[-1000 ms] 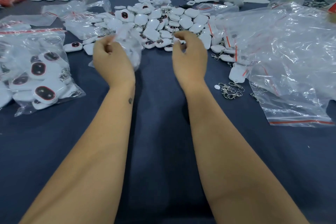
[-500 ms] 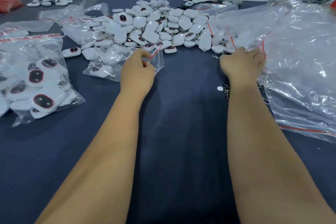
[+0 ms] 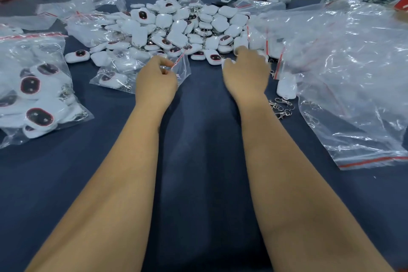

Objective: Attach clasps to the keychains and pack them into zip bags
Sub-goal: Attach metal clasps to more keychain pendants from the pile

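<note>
Hands at a pile of keychains and zip bags

Rounded white plastic keychains (image 3: 176,26), some showing glossy dark oval faces rimmed in red, lay heaped on a dark blue cloth table (image 3: 198,161). The left hand (image 3: 155,81) pinched the red-striped mouth of a small clear zip bag (image 3: 117,73) holding a keychain, just before the heap. The right hand (image 3: 245,73), blurred, reached with fingers loosely spread to the heap's near edge; whether it held anything I could not tell. Metal clasps (image 3: 281,107) lay beside the right wrist. Crinkled empty bags (image 3: 353,62) were piled to the right, and a filled bag (image 3: 33,90) sat on the left.
</note>
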A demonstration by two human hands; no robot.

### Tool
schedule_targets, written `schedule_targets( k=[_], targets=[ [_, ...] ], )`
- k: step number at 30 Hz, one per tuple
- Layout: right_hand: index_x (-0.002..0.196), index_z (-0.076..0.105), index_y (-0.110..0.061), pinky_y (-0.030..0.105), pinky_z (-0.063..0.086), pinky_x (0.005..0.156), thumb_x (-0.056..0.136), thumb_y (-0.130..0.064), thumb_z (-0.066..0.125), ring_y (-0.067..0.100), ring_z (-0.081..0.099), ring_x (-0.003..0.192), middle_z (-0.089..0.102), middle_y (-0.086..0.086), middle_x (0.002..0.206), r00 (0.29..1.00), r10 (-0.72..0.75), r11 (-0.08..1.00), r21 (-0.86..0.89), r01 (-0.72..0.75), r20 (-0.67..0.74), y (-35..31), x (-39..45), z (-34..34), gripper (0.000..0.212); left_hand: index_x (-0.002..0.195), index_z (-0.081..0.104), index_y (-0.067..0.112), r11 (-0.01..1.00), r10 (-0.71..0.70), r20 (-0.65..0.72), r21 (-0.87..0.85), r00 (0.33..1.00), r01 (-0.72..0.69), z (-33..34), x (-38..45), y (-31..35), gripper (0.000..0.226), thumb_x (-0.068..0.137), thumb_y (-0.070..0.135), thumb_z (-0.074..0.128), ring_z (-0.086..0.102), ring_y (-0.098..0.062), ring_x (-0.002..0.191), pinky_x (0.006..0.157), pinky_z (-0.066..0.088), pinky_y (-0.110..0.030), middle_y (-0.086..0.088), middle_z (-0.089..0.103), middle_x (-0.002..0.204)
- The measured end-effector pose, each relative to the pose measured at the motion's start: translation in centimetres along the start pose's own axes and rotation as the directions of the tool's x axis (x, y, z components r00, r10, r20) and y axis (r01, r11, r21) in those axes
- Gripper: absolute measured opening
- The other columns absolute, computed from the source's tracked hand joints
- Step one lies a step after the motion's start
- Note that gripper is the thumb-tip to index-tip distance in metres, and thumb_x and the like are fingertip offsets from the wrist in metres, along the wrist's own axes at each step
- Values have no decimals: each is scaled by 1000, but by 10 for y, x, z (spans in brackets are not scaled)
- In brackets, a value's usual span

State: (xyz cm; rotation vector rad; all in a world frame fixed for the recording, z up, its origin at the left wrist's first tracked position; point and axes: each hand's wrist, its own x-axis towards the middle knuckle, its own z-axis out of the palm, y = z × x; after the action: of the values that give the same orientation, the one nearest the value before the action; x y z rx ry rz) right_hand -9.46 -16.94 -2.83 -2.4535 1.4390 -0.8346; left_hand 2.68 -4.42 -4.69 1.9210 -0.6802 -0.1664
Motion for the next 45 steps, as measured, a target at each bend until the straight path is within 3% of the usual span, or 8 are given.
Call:
schedule_targets(
  k=[8,14,17,20,27,35,40,45],
  targets=[
    [144,33,1,47,25,113,95,-30,42,44,8,147,15,32,156,922,382,922,-103,-374,70,31,1,-14,59,117,57,19,968,-3,-79,249,997,23,9,1,5,32,89,10,45,48,-17,87,58,29,-27,7,55,100],
    [141,38,4,46,20,118,91,-30,45,41,25,141,32,27,150,972,90,987,-152,-57,218,-10,-6,7,61,115,58,17,968,1,-124,250,992,31,11,0,4,30,89,11,45,53,-22,102,74,32,-30,3,60,109],
    [107,55,-7,34,40,91,86,-19,48,33,47,116,56,14,119,961,-141,990,38,136,236,-21,-11,12,25,115,57,17,964,-30,-152,256,988,68,13,1,8,29,89,11,44,53,-22,101,73,32,-30,1,60,107],
    [98,50,-14,32,32,74,85,-12,45,31,48,112,55,7,105,936,-250,968,85,236,247,-23,-13,12,14,109,52,18,966,-26,-160,250,987,66,14,0,10,23,89,10,42,46,-20,88,62,29,-30,5,54,95],
    [120,60,-25,39,24,90,92,-26,44,26,38,120,52,1,123,959,-210,972,-63,225,192,-24,-11,22,33,84,61,21,987,72,-149,154,986,-49,17,-4,14,32,82,-1,38,52,-22,77,59,33,-28,-10,65,102],
    [93,66,-21,36,26,96,85,-28,52,22,47,114,62,-4,108,970,-197,976,125,180,144,-28,-9,15,18,120,64,15,996,59,-51,75,997,-55,21,-1,14,46,81,-4,49,59,-21,103,72,38,-22,-5,64,117],
    [124,59,-19,46,18,113,95,-45,45,25,32,135,45,1,142,944,-195,978,-21,208,267,-36,-13,28,42,119,65,17,995,76,-50,64,996,-73,20,-1,15,43,81,0,53,57,-15,96,68,38,-19,1,64,109],
    [104,54,-15,34,31,95,92,-37,54,25,46,112,58,1,112,965,-259,962,100,253,46,-40,-20,24,25,113,67,18,996,84,-89,39,992,-81,18,-3,15,35,81,5,56,58,-18,93,74,44,-26,0,62,100]
  ],
)
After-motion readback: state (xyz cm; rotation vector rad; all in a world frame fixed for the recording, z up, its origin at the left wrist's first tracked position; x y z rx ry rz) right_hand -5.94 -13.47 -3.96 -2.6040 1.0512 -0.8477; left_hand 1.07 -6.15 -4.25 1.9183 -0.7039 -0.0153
